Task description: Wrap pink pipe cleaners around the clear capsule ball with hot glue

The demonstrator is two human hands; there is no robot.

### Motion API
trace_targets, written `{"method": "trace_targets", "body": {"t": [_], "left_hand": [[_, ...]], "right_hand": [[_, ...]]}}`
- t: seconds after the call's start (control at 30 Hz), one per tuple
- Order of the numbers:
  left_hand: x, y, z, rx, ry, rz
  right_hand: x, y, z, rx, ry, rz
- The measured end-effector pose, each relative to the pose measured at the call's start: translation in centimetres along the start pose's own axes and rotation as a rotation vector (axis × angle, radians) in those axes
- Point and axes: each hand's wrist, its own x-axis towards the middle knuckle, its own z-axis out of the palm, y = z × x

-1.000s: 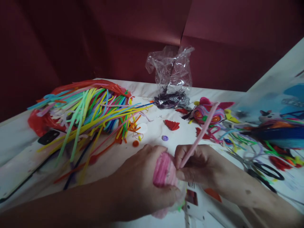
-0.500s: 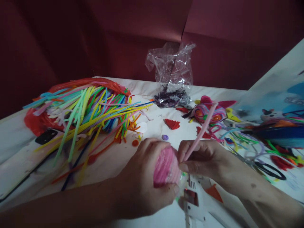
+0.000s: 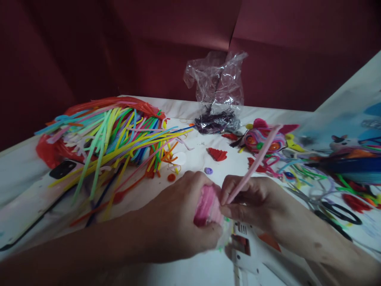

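Note:
My left hand (image 3: 190, 218) is wrapped round a rounded body covered in pink pipe cleaner (image 3: 208, 206), in darker and paler bands. Between the thumb and forefinger of my right hand (image 3: 247, 198) is a pale pink pipe cleaner (image 3: 253, 165), pinched against the right edge of the body, its free end pointing up and right. Below the hands lies a white glue gun (image 3: 245, 246), partly covered by them. The underside of the pink body is hidden by my left hand.
A heap of coloured pipe cleaners (image 3: 119, 139) in red wrapping lies left, beside a phone (image 3: 38, 202). Behind stands a clear plastic bag (image 3: 218, 95). A colourful pipe-cleaner mask-like figure (image 3: 263, 139) and scissors (image 3: 333, 210) are at right. A red ridged piece (image 3: 217, 154) lies mid-table.
My left hand has turned slightly, showing less of the pink body. The right hand keeps its pinch, and the pipe cleaner's free end has shifted a little right and up.

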Motion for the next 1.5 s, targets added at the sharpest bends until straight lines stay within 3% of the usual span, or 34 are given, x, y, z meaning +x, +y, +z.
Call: {"method": "trace_targets", "body": {"t": [0.27,0.5,0.63,0.73,0.87,0.97,1.17,1.33,1.5], "left_hand": [[-0.2,0.0,0.3,0.044,0.046,0.067],[0.2,-0.1,-0.5,-0.027,-0.007,-0.079],[0.4,-0.2,-0.7,-0.064,0.019,-0.108],[0.4,-0.2,-0.6,-0.035,0.016,-0.125],[0.5,-0.2,-0.5,-0.031,0.017,-0.148],[0.5,-0.3,-0.3,-0.021,0.042,-0.128],[0.5,-0.5,-0.1,-0.001,0.065,-0.121],[0.4,-0.2,-0.1,-0.013,0.066,-0.146],[0.5,0.3,-0.7,-0.023,0.040,-0.197]], "right_hand": [[0.1,0.0,0.5,-0.042,0.028,-0.016],[0.3,1.4,0.4,-0.094,0.146,-0.030],[-0.2,1.6,-0.2,-0.168,0.243,-0.058],[-1.1,0.5,0.1,-0.434,0.239,-0.193],[-1.8,-0.4,1.6,-0.852,0.122,-0.453],[-1.5,0.0,2.5,-0.953,0.091,-0.459],[-1.2,0.9,2.6,-0.972,0.179,-0.493],[-1.4,0.5,2.7,-0.995,0.124,-0.446],[-1.7,-0.6,2.1,-0.831,0.085,-0.389]]}}
